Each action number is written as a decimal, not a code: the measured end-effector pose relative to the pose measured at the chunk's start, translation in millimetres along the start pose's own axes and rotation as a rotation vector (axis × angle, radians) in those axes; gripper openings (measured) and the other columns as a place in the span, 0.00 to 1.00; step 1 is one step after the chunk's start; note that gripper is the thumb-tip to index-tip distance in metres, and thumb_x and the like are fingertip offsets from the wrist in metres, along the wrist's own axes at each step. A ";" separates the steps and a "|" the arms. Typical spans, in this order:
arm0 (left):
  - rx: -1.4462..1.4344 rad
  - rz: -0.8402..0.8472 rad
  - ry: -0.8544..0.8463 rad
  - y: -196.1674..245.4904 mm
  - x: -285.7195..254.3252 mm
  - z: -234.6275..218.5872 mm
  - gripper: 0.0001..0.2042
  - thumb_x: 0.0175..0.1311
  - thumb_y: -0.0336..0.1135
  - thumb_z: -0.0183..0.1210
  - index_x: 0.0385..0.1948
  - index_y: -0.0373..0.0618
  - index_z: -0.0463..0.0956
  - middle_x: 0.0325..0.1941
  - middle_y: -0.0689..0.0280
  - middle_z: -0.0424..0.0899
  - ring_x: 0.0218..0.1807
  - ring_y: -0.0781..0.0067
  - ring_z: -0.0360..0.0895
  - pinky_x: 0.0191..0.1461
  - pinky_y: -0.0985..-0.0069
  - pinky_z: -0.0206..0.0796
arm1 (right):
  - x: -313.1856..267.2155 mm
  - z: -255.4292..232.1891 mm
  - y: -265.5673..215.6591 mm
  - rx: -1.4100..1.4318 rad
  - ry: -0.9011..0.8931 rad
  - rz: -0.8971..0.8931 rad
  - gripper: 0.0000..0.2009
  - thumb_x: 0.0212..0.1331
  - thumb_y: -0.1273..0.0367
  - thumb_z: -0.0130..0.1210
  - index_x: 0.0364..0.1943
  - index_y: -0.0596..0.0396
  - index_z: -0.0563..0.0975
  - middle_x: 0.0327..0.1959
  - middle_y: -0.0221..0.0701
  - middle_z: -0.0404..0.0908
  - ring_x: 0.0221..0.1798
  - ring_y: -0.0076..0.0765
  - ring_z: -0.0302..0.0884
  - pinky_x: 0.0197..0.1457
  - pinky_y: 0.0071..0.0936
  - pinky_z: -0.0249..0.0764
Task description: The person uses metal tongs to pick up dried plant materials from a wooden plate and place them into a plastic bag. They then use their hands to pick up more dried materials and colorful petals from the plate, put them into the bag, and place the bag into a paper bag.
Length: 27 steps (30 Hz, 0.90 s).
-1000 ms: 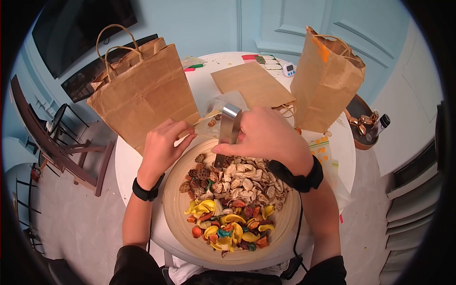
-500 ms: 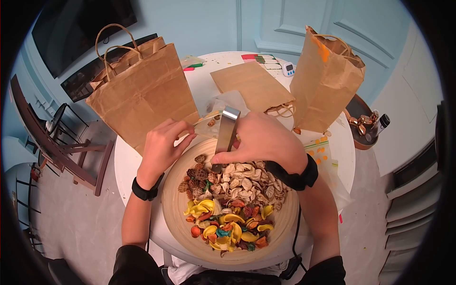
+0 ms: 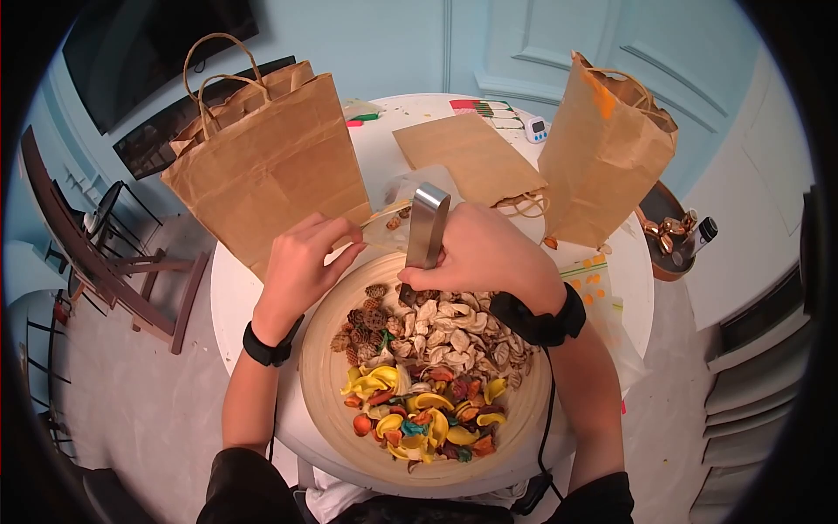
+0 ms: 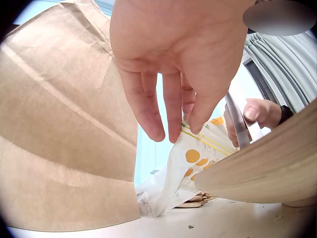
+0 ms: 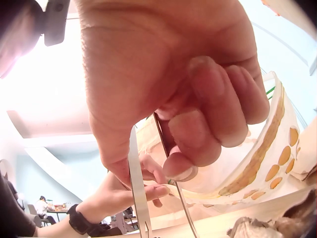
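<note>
filling, seemingly, a bag beyond the bowl: left hand pinches its edge, right hand grips tongs; next probably calls for clamping a pinecone.

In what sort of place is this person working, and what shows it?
Probably a furnished indoor room, perhaps a living or activity room: the pale blue panelled wall, the dark wall-mounted screen and the white table suggest it.

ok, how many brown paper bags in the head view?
3: left standing bag, right standing bag, and flat-lying bag between them. More could be hidden behind these.
</note>
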<state>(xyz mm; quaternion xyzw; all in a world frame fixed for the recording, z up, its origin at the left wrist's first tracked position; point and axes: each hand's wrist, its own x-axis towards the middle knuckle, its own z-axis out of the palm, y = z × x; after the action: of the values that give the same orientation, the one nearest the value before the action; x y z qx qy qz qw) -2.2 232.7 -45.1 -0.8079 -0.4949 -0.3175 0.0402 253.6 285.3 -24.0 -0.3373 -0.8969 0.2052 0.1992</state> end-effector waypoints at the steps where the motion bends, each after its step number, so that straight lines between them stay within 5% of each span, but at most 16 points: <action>1: 0.001 -0.005 -0.003 0.4 0.1 -0.1 0.06 0.61 0.27 0.70 0.36 0.43 0.83 0.36 0.65 0.88 0.37 0.65 0.84 0.37 0.72 0.81 | 0.8 2.0 2.3 0.023 0.004 -0.009 0.22 0.52 0.51 0.67 0.22 0.58 0.78 0.17 0.35 0.77 0.21 0.46 0.75 0.29 0.38 0.71; 5: 0.009 -0.004 -0.011 0.9 0.3 0.4 0.06 0.61 0.28 0.70 0.36 0.43 0.83 0.36 0.65 0.88 0.37 0.65 0.84 0.37 0.72 0.81 | 3.0 -1.9 0.5 0.025 -0.044 0.015 0.22 0.52 0.51 0.63 0.26 0.60 0.82 0.18 0.43 0.79 0.25 0.54 0.80 0.34 0.44 0.76; 27: 0.011 0.001 -0.008 2.4 -0.1 1.6 0.06 0.62 0.29 0.70 0.37 0.44 0.83 0.36 0.65 0.87 0.36 0.64 0.84 0.37 0.71 0.81 | 0.1 -3.1 13.7 0.129 0.118 -0.068 0.25 0.53 0.47 0.64 0.23 0.60 0.81 0.17 0.43 0.78 0.23 0.54 0.78 0.30 0.43 0.75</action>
<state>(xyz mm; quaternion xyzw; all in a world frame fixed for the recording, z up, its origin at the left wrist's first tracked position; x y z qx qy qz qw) 0.5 232.0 -45.8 -0.8093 -0.4961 -0.3114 0.0427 262.2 295.6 -28.2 -0.3044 -0.8796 0.2354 0.2796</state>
